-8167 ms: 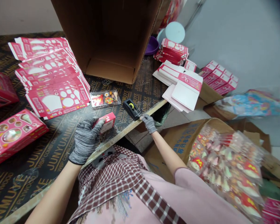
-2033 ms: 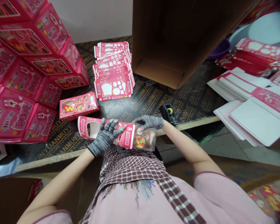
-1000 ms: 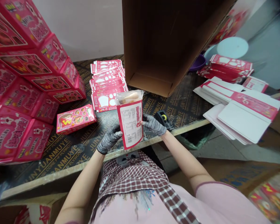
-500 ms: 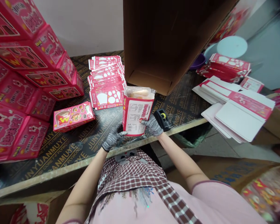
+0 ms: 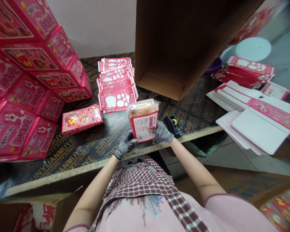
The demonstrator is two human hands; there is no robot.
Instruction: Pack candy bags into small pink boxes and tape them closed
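Head view: both your gloved hands are on one pink box (image 5: 146,129), held near the middle of the frame over the near edge of the table (image 5: 113,129); take that box as the clock's centre; your left hand (image 5: 125,146) is clamped on its lower corner from 8 o'clock, thumb at the front; your right hand (image 5: 164,131) is clamped on its side from 3 o'clock, thumb on the printed panel that faces you; a clear plastic pack (image 5: 143,108) stands out of the box's end at 12 o'clock, orange pieces showing inside; a black tape dispenser (image 5: 173,125) with a yellow roll sits at 3 o'clock, just beside your right hand; a windowed carton (image 5: 82,120) lies at 9 o'clock, well apart from your left hand, with a tall stack of similar cartons (image 5: 33,83) beyond it, between 9 and 10; flat pink blanks (image 5: 116,93) fan out between 10 and 11; a large cardboard box (image 5: 160,87) gapes at 1 o'clock; a purple bowl (image 5: 215,64) shows at 2; white-backed sheets (image 5: 258,125) jut past the table's edge at 3; your checked apron (image 5: 140,183) is at 6.
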